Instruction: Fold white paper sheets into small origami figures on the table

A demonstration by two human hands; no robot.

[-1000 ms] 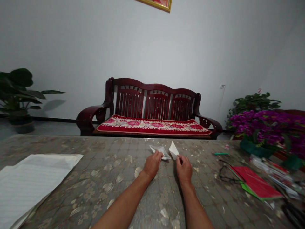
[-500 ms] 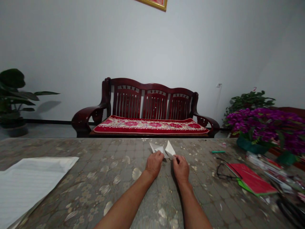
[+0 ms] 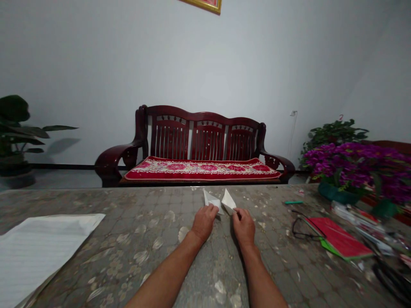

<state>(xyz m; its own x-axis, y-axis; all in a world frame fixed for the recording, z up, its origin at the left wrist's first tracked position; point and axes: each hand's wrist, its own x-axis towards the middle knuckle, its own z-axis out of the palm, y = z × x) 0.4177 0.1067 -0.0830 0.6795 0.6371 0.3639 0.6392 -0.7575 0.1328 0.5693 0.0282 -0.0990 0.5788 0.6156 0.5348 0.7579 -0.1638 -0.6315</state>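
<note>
A small piece of folded white paper [image 3: 228,202] stands over the table between my hands, with pointed flaps rising on its left and right sides. My left hand [image 3: 204,221] pinches the lower edge of the left flap. The right flap's lower corner is held between the thumb and fingers of my right hand [image 3: 243,225]. Whether the two flaps join at the bottom is hard to make out. Both forearms reach in from the near edge.
Lined paper sheets [image 3: 35,250] lie at the left. To the right are eyeglasses [image 3: 303,229], red and green paper [image 3: 338,237], a green pen [image 3: 293,202] and purple flowers in a pot [image 3: 340,194]. A wooden bench [image 3: 205,115] stands beyond the patterned table [image 3: 135,239].
My left hand has shifted slightly left and down, and the left flap stands more upright. My right hand has hardly moved. The view has tilted a little.
</note>
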